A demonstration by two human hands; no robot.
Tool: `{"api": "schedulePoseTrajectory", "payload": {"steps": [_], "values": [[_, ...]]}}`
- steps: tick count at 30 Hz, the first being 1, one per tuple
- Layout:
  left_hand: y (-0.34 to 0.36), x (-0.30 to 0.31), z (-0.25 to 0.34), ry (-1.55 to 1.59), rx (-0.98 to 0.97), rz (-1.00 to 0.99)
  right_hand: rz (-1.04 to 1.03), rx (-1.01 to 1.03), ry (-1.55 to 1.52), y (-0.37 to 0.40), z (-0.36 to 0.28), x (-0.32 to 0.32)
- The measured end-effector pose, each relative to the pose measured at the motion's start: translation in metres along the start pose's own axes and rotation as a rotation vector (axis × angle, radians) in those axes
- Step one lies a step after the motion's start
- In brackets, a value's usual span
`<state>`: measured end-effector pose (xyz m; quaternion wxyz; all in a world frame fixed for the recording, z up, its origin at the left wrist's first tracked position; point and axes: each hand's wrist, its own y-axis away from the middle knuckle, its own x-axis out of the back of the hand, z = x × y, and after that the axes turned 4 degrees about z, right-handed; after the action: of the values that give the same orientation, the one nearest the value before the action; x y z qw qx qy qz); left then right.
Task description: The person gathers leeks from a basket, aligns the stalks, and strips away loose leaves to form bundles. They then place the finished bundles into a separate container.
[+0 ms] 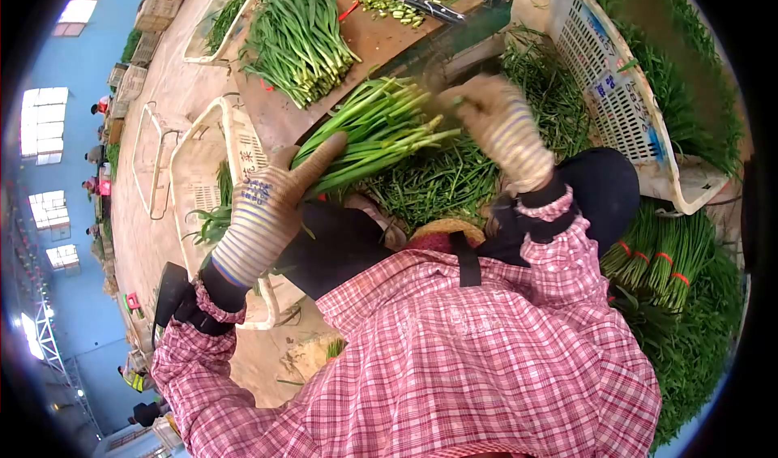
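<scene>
A bunch of leafy green stalks (377, 126), resembling garlic chives, is gripped in my left hand (275, 194). My thumb lies across it, and its pale cut ends point right. My right hand (502, 126) is just beyond those ends, bent at the wrist, its fingertips blurred; I cannot make out whether they hold anything. Both hands wear striped knit gloves. A larger heap of similar stalks (300, 40) lies on the wooden board (381, 43) ahead. Farther along the board are a cleaver (433, 8) with a black handle and chopped pale stalk pieces (389, 6).
Loose green trimmings (438, 178) cover the ground between my legs. A white plastic crate (592, 61) stands tilted at the right, and another crate (203, 166) at the left. Bundles with red bands (664, 263) lie at the far right. Other people are far off at the left.
</scene>
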<state>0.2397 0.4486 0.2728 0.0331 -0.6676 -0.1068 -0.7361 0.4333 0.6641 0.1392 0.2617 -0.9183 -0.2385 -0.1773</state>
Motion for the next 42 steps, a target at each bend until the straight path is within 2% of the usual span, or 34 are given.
{"api": "schedulePoseTrajectory", "payload": {"steps": [1,2,5,6,7,9,11,12,13,15,16,17,19,20,21,23,25,26,27,29,30,31,33,35,36,37,39,40,41,42], "values": [[0.000,0.001,0.001,-0.104,-0.021,0.000,-0.072,-0.173,-0.188,0.002,-0.010,-0.005],[0.002,0.002,0.000,-0.108,-0.022,0.003,-0.069,-0.169,-0.190,-0.001,-0.002,0.001],[0.016,0.005,-0.006,-0.149,0.027,-0.022,0.207,-0.598,-0.040,-0.008,0.050,0.032],[0.017,0.005,-0.007,-0.168,0.042,-0.025,0.201,-0.387,-0.268,0.001,0.054,0.032],[0.016,0.005,-0.008,-0.186,0.052,-0.025,0.127,-0.159,-0.243,-0.004,0.045,0.021],[0.013,-0.004,-0.012,-0.161,0.012,0.012,-0.111,0.134,-0.166,0.003,-0.003,-0.002],[0.008,-0.008,-0.013,-0.137,-0.028,0.055,-0.412,0.123,-0.242,0.004,-0.018,-0.024],[0.008,-0.008,-0.012,-0.164,-0.029,0.044,-0.307,0.190,-0.224,0.013,-0.002,-0.038],[0.009,-0.007,-0.012,-0.193,-0.029,0.032,-0.308,0.190,-0.223,0.012,0.007,-0.037],[0.015,-0.008,-0.017,-0.210,-0.016,0.038,-0.004,-0.350,-0.157,0.002,0.025,-0.026],[0.018,-0.009,-0.019,-0.229,-0.011,0.038,-0.002,-0.396,-0.041,-0.002,0.031,-0.016],[0.016,-0.010,-0.019,-0.226,-0.007,0.047,-0.004,-0.387,-0.037,-0.002,0.031,-0.020],[0.014,-0.012,-0.017,-0.275,-0.043,0.028,-0.096,-0.068,-0.274,0.005,-0.014,-0.031],[0.013,-0.012,-0.013,-0.272,-0.048,0.027,-0.142,-0.117,-0.135,0.005,-0.033,-0.040],[0.011,-0.011,-0.008,-0.307,-0.074,0.030,-0.185,-0.018,0.020,0.000,-0.044,-0.047],[0.012,-0.009,-0.006,-0.340,-0.099,0.033,-0.020,0.049,0.084,0.000,-0.023,-0.058],[0.019,-0.007,-0.012,-0.271,-0.147,0.093,0.071,0.060,0.539,-0.007,0.024,-0.047],[0.022,-0.008,-0.014,-0.267,-0.144,0.094,0.020,-0.023,0.660,-0.009,0.037,-0.034],[0.024,-0.010,-0.016,-0.314,-0.130,0.084,0.090,-0.054,0.553,-0.008,0.033,-0.027],[0.021,-0.011,-0.014,-0.360,-0.116,0.075,-0.082,-0.223,-0.104,-0.006,0.016,-0.032],[0.019,-0.009,-0.009,-0.347,-0.136,0.087,-0.237,-0.212,-0.237,-0.006,0.004,-0.038],[0.017,-0.008,-0.007,-0.335,-0.153,0.102,-0.291,-0.255,-0.249,-0.004,-0.012,-0.042],[0.017,-0.008,-0.006,-0.347,-0.165,0.106,-0.242,-0.262,-0.236,-0.003,0.005,-0.052],[0.022,-0.008,-0.010,-0.361,-0.167,0.109,-0.108,-0.110,0.341,-0.007,0.044,-0.040],[0.027,-0.008,-0.015,-0.383,-0.179,0.092,-0.316,-0.174,0.841,-0.015,0.047,-0.025],[0.030,-0.010,-0.017,-0.402,-0.193,0.076,-0.245,-0.144,0.757,-0.012,0.053,-0.019],[0.028,-0.012,-0.015,-0.423,-0.212,0.075,-0.170,0.105,0.153,-0.014,0.042,-0.024],[0.026,-0.013,-0.014,-0.450,-0.240,0.077,-0.310,0.192,-0.060,-0.017,0.030,-0.032],[0.025,-0.012,-0.012,-0.447,-0.241,0.071,-0.556,0.045,-0.395,-0.018,0.014,-0.035],[0.023,-0.011,-0.010,-0.438,-0.261,0.075,-0.644,-0.004,-0.403,-0.017,0.012,-0.034]]}}
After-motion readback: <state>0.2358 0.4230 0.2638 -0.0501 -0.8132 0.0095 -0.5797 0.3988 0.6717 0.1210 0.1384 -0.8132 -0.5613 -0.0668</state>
